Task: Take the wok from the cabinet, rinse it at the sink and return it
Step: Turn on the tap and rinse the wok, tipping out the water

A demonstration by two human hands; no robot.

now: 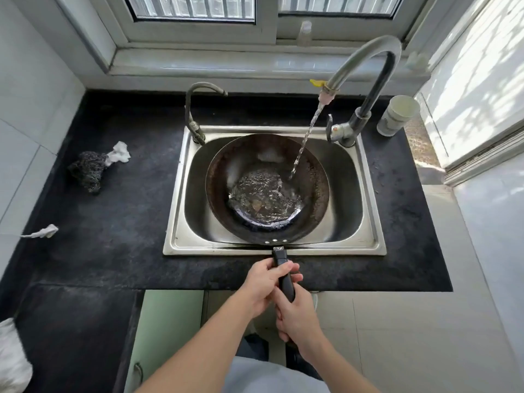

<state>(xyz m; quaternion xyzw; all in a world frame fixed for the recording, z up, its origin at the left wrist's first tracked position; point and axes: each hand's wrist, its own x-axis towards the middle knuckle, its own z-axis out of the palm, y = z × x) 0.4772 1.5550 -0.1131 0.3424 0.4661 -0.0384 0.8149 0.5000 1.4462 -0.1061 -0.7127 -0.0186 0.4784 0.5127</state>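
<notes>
A dark round wok point(224, 177) rests in the steel sink point(368, 245), with its black handle sticking out over the front rim toward me. My left hand point(262, 285) grips the handle near the rim. My right hand point(297, 319) grips the handle's end just behind it. A curved tap point(368, 55) at the back right runs a thin stream of water into the wok. Water pools and ripples in the wok's bottom. A pale green cabinet door point(167, 321) shows below the counter's front edge.
The sink sits in a black counter point(113, 222). A dark scouring pad point(88, 170) with a white rag lies at the left. A second small tap point(195, 109) stands at the sink's back left. A white cup point(398, 114) stands at the back right.
</notes>
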